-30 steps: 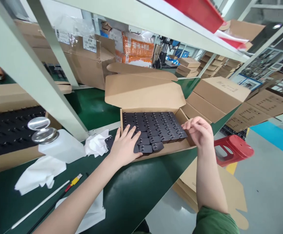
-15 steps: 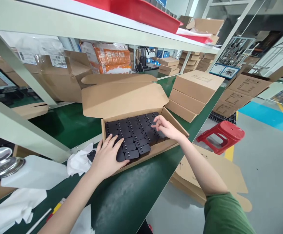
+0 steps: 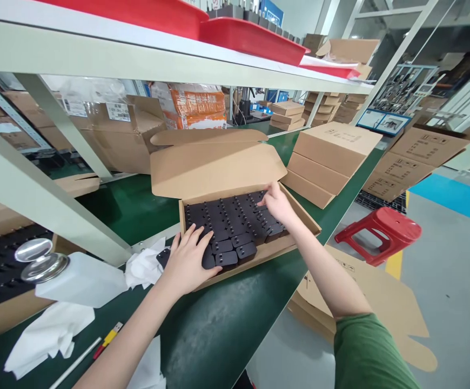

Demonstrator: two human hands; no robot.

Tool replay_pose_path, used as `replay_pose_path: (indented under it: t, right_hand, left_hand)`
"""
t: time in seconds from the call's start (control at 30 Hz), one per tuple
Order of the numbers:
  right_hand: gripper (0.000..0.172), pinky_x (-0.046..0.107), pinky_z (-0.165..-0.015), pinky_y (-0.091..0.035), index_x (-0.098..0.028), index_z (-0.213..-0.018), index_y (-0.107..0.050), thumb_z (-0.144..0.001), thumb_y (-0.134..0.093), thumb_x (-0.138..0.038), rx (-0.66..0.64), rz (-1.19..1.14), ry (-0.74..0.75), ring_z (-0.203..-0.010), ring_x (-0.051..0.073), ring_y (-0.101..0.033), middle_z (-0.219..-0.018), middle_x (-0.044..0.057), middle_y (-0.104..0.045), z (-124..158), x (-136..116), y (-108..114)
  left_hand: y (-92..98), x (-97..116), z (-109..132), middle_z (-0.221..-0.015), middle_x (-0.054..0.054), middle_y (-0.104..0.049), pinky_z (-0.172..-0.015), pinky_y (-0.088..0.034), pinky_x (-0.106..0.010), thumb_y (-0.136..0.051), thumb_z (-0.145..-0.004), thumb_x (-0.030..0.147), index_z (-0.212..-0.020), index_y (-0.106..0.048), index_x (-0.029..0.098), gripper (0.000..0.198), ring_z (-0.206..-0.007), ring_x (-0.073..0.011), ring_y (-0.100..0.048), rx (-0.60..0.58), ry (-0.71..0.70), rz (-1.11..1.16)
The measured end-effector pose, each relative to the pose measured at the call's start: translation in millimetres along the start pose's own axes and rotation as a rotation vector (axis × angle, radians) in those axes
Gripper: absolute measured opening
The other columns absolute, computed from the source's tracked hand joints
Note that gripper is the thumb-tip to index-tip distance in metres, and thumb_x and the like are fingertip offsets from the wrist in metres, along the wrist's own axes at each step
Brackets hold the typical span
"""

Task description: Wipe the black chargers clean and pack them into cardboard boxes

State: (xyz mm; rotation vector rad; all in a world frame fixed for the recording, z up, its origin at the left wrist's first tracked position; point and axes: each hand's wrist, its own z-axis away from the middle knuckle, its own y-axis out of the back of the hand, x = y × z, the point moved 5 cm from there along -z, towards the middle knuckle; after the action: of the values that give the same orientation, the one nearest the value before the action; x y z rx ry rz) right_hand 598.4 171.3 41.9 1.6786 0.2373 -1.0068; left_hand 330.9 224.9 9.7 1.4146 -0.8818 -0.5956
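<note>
An open cardboard box (image 3: pixel 289 246) holds rows of black rectangular blocks (image 3: pixel 235 216) with small round studs. My left hand (image 3: pixel 192 262) lies with spread fingers over the blocks at the box's front left corner, its thumb by the front edge. At the back right of the rows is my right hand (image 3: pixel 277 204). Its fingers are curled together low against the blocks, and their tips are partly hidden, so I cannot make out what they hold. One more black piece (image 3: pixel 163 257) shows just outside the box, left of my left hand.
A white pump bottle (image 3: pixel 83 281), crumpled white cloths (image 3: pixel 51 335) and a yellow-red tool (image 3: pixel 108 339) lie at left on the green bench (image 3: pixel 214 324). Closed cartons (image 3: pixel 328 162) stand behind right. A shelf (image 3: pixel 170 70) with red trays crosses above. A red stool (image 3: pixel 381 232) stands right.
My right hand's fingers have curled in and shifted to the back right of the block rows. My left hand stays spread at the corner. The whole view has shifted slightly.
</note>
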Motion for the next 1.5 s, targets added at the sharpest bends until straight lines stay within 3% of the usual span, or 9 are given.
replay_pose_path:
  t: [0.1, 0.3, 0.53, 0.77, 1.0, 1.23, 1.33, 1.5]
  right_hand:
    - [0.037, 0.040, -0.086, -0.058, -0.016, -0.129, -0.056, -0.099, -0.059, -0.037, 0.004, -0.029, 0.002, -0.096, 0.019, -0.067, -0.117, 0.008, -0.065, 0.2, 3.0, 8.6]
    - [0.034, 0.039, -0.085, -0.058, -0.016, -0.125, -0.058, -0.097, -0.062, -0.035, -0.082, -0.009, -0.009, -0.096, 0.019, -0.067, -0.116, 0.008, -0.065, 14.4, -5.2, -20.4]
    - [0.037, 0.039, -0.085, -0.059, -0.016, -0.129, -0.055, -0.099, -0.060, -0.036, -0.057, 0.016, -0.065, -0.094, 0.018, -0.068, -0.116, 0.008, -0.066, 7.2, -0.2, -0.7]
    - [0.037, 0.043, -0.092, -0.057, -0.017, -0.127, -0.059, -0.097, -0.062, -0.038, -0.094, 0.122, -0.115, -0.107, 0.021, -0.065, -0.124, 0.009, -0.063, 2.6, -15.2, -34.0]
    - [0.038, 0.043, -0.091, -0.057, -0.017, -0.129, -0.058, -0.098, -0.061, -0.038, -0.111, 0.114, -0.169, -0.105, 0.021, -0.065, -0.125, 0.010, -0.063, -16.7, -7.4, -15.0]
    - [0.037, 0.044, -0.093, -0.057, -0.017, -0.127, -0.059, -0.097, -0.062, -0.038, -0.102, 0.101, -0.177, -0.109, 0.022, -0.064, -0.127, 0.010, -0.062, -23.6, -6.2, -43.3]
    - [0.037, 0.042, -0.090, -0.058, -0.016, -0.128, -0.058, -0.097, -0.062, -0.036, -0.057, 0.054, -0.162, -0.104, 0.021, -0.066, -0.124, 0.009, -0.064, -30.1, 2.3, -24.0]
    - [0.039, 0.045, -0.094, -0.056, -0.018, -0.130, -0.058, -0.098, -0.061, -0.039, 0.130, 0.108, -0.235, -0.111, 0.023, -0.064, -0.130, 0.010, -0.061, -29.7, 43.8, 44.3]
  left_hand:
    - [-0.1, 0.2, -0.5, -0.158, -0.017, -0.043, -0.123, -0.020, -0.066, -0.069, -0.076, 0.057, -0.147, -0.050, 0.017, 0.083, -0.152, -0.0413, -0.027, 0.012, -0.010, 0.018]
    - [1.4, 1.1, 1.3, -0.157, -0.019, -0.045, -0.122, -0.022, -0.066, -0.071, -0.076, 0.054, -0.146, -0.052, 0.016, 0.082, -0.152, -0.0420, -0.028, 0.026, -0.005, 0.040]
    - [2.4, 1.8, 2.1, -0.156, -0.019, -0.045, -0.123, -0.019, -0.064, -0.073, -0.075, 0.054, -0.146, -0.051, 0.016, 0.083, -0.152, -0.0409, -0.027, 0.027, -0.003, 0.066]
    - [3.0, 2.0, 2.0, -0.157, -0.019, -0.045, -0.122, -0.020, -0.066, -0.072, -0.077, 0.053, -0.147, -0.050, 0.015, 0.083, -0.152, -0.0413, -0.027, 0.019, 0.000, 0.061]
    - [3.5, 2.6, 2.0, -0.156, -0.018, -0.045, -0.122, -0.020, -0.065, -0.071, -0.077, 0.055, -0.147, -0.050, 0.017, 0.083, -0.153, -0.0411, -0.026, 0.019, -0.006, 0.063]
    - [2.2, 1.4, 2.0, -0.155, -0.018, -0.047, -0.122, -0.020, -0.065, -0.071, -0.077, 0.054, -0.147, -0.050, 0.017, 0.082, -0.152, -0.0412, -0.028, 0.037, -0.018, 0.061]
    - [1.6, 0.8, 1.6, -0.155, -0.018, -0.048, -0.122, -0.020, -0.065, -0.071, -0.077, 0.055, -0.146, -0.050, 0.018, 0.082, -0.152, -0.0413, -0.028, 0.036, -0.020, 0.058]
    - [0.5, 0.0, 0.8, -0.155, -0.018, -0.047, -0.123, -0.018, -0.065, -0.070, -0.078, 0.056, -0.147, -0.050, 0.017, 0.082, -0.152, -0.0414, -0.027, 0.030, -0.025, 0.073]
